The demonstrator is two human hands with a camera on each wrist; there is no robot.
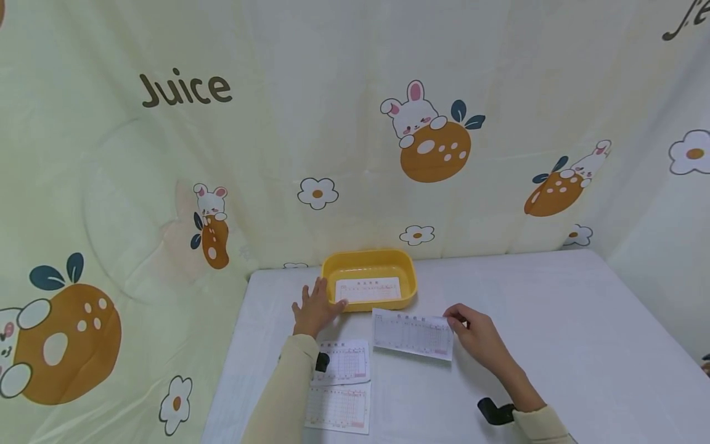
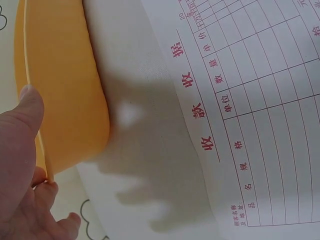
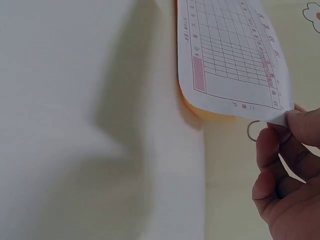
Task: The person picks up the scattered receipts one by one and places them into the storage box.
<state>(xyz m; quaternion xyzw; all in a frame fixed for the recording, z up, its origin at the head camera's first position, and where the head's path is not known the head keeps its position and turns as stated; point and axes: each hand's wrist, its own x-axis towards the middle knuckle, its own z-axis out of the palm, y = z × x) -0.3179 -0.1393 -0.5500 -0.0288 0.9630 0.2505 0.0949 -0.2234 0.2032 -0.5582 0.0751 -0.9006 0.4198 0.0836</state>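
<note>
In the head view my left hand (image 1: pixel 316 309) is at the near left corner of a yellow plastic tray (image 1: pixel 368 306). Its thumb and fingers pinch the tray's rim (image 2: pixel 31 60), as the left wrist view shows. Inside the tray lies a printed receipt sheet (image 1: pixel 368 288). My right hand (image 1: pixel 479 339) pinches the upper right corner of another receipt sheet (image 1: pixel 413 335), raised off the table just in front of the tray. The right wrist view shows this sheet (image 3: pixel 230 50) bending slightly, with red print and a ruled grid.
Two more receipt sheets lie on the white table, one (image 1: pixel 349 362) partly behind my left sleeve and another (image 1: pixel 339 407) nearer me. A patterned curtain (image 1: pixel 344 123) hangs behind the table's far edge. White tabletop (image 1: pixel 543 320) extends to the right.
</note>
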